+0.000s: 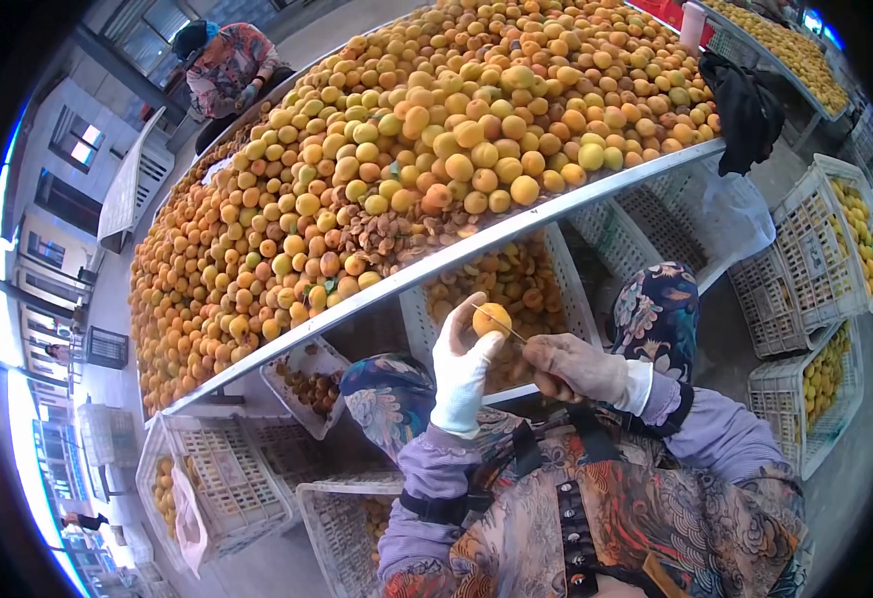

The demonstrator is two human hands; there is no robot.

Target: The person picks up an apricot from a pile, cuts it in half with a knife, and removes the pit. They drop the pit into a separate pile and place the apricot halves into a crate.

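Note:
A yellow-orange apricot (491,318) is pinched between the thumb and fingers of my left hand (459,374), which wears a white glove. My right hand (578,367), in a stained glove, is closed around a thin, stick-like tool (515,336). The tool runs slantwise across the apricot towards my left fingertips. Its handle end is hidden in my right fist. Both hands are held over a white crate (574,284) between my knees, which contains cut apricot pieces (516,279).
A metal-edged table (516,221) ahead is heaped with apricots (436,120), with brown pits (397,234) near its edge. White crates (222,468) stand left and more crates (805,249) right. A black cloth (745,110) hangs at the table's corner. Another person (227,70) works at the far left.

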